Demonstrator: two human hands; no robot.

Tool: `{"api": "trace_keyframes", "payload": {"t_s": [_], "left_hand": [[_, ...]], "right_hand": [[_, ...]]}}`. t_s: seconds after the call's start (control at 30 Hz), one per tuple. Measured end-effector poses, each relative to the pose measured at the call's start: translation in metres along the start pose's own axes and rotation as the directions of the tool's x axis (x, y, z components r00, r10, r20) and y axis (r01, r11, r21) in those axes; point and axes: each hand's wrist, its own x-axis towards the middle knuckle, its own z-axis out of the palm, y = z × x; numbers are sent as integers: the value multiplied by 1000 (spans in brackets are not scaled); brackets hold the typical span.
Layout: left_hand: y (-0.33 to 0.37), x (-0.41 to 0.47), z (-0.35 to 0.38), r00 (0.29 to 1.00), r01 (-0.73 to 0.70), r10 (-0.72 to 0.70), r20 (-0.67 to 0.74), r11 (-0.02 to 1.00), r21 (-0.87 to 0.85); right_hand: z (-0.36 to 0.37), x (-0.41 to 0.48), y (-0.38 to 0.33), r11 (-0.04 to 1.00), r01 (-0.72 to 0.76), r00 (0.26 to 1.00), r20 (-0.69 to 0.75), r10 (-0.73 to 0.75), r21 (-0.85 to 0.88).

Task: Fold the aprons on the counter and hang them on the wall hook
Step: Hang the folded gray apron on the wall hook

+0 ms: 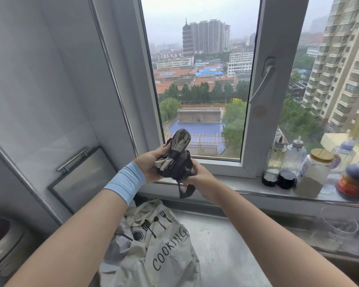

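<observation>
A small dark bundle of apron cloth and straps (175, 160) is held up in front of the window. My left hand (151, 164) grips its left side, with a light blue band on the wrist. My right hand (197, 175) grips its lower right, and a dark strap dangles below. A rolled grey end sticks up from the bundle. On the steel counter (226, 245) below lies a crumpled cream apron (153, 245) printed with black utensils and the word COOKING. No wall hook is in view.
Several jars and bottles (311, 170) stand along the windowsill at right. A clear glass container (338, 226) sits on the counter at right. A cabinet door with a metal handle (73, 159) is at left, and an appliance (2, 243) at the lower left.
</observation>
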Motion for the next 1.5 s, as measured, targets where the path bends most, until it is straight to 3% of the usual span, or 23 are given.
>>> {"api": "trace_keyframes", "payload": {"t_s": [0.13,0.3,0.37,0.43,0.53,0.6,0.73,0.83,0.9,1.07,1.2,1.37,1.5], "left_hand": [[11,0,-25,991,-105,100,-89,993,-56],[6,1,-50,926,-149,210,-314,967,206],[2,0,-56,881,-172,290,-373,932,319],[-1,0,-62,842,-146,372,-391,854,499],[-6,-1,-65,802,-114,479,-357,709,696],[-8,-2,-63,790,-115,519,-326,648,753],[-13,-8,-54,803,-164,552,-227,571,805],[-17,-15,-46,869,-243,488,-79,561,792],[-20,-19,-42,892,-257,451,-26,552,793],[-26,-27,-46,862,-235,505,35,337,912],[-35,-31,-49,837,-235,542,71,239,942],[-45,-34,-57,831,-204,553,63,196,959],[-47,-36,-46,825,-187,558,96,109,976]], "right_hand": [[-24,-5,2,997,-57,992,-111,51,-50],[-40,-8,-1,999,14,914,-404,-31,-44],[-38,-8,-7,993,63,893,-438,-101,-100],[-36,-9,-16,990,100,915,-381,-130,-97],[-32,-14,-31,986,118,978,-188,-95,116],[-23,-17,-45,958,111,994,-54,-100,263],[1,-14,-70,853,7,996,68,-49,522],[20,-7,-67,977,-72,997,46,64,203],[33,0,-59,993,-120,992,-49,119,-16],[42,19,-51,980,-198,915,-358,186,1],[53,22,-55,956,-253,916,-354,189,-146],[54,23,-54,878,-246,951,-277,137,-410],[50,26,-46,879,-242,898,-437,44,-410]]}}
